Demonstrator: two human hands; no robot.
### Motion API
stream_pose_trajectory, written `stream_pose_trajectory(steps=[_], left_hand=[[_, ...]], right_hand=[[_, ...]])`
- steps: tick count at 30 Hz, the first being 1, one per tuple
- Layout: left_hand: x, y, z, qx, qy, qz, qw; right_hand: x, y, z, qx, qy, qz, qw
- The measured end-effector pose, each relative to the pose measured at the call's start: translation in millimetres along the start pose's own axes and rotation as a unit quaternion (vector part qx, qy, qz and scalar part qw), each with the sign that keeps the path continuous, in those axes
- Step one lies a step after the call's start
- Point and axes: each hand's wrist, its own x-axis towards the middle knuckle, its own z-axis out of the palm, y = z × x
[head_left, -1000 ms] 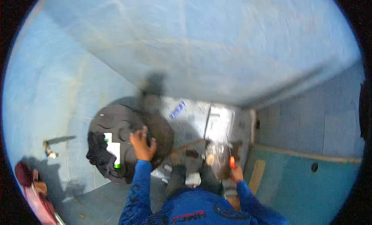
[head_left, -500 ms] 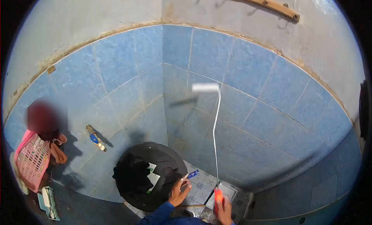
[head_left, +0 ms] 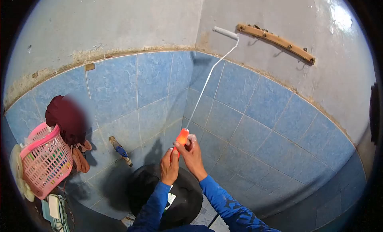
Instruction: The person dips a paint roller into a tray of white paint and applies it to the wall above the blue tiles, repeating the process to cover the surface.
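Note:
Both hands grip a paint roller [head_left: 204,87] by its orange handle, and its long thin metal rod slants up and away to the right. My right hand [head_left: 190,155] is wrapped round the upper part of the handle. Lower down, my left hand [head_left: 169,167] closes on the handle's end. At the rod's far end, the white roller sleeve [head_left: 226,32] overlaps the bare grey wall [head_left: 223,10], just left of a wooden hook rail [head_left: 275,42]. Below my hands stands a round black tub [head_left: 191,192], partly hidden by my forearms.
Blue tiles [head_left: 239,96] cover the lower walls, topped by a rough brownish edge. A tap [head_left: 120,150] sticks out of the left wall above the tub. Further left hang a pink basket [head_left: 50,164] and a dark red cloth [head_left: 66,116]; a teal holder [head_left: 56,212] sits below.
The paint roller has risen from in front of the tiles to the grey wall. My left hand has joined my right on the handle; the small blue-labelled object it held is out of sight.

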Motion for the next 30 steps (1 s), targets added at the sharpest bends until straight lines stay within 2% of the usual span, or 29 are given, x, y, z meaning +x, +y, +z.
stream_pose_trajectory(steps=[2,5,7,9,10,18,20,30], left_hand=[[25,-16,-1,0.060,0.097,0.083,0.990],[51,-37,-6,0.054,0.115,0.072,0.989],[65,-49,-11,0.030,0.118,0.072,0.990],[75,-59,-18,0.035,0.106,0.065,0.992],[82,-65,-20,0.066,0.115,0.091,0.987],[120,-116,-25,0.033,0.133,0.079,0.987],[124,-117,-29,-0.002,0.104,0.034,0.994],[141,-126,-32,-0.009,0.094,0.033,0.995]], right_hand=[[19,13,10,-0.002,-0.003,0.015,1.000],[42,25,22,-0.010,-0.015,0.031,0.999],[51,30,28,0.062,-0.044,0.062,0.995],[61,32,32,0.030,-0.058,0.065,0.996],[66,36,34,0.004,-0.072,0.065,0.995],[97,67,61,-0.026,-0.058,0.085,0.994],[101,75,67,-0.045,-0.060,0.087,0.993],[113,107,75,-0.073,-0.021,0.098,0.992]])
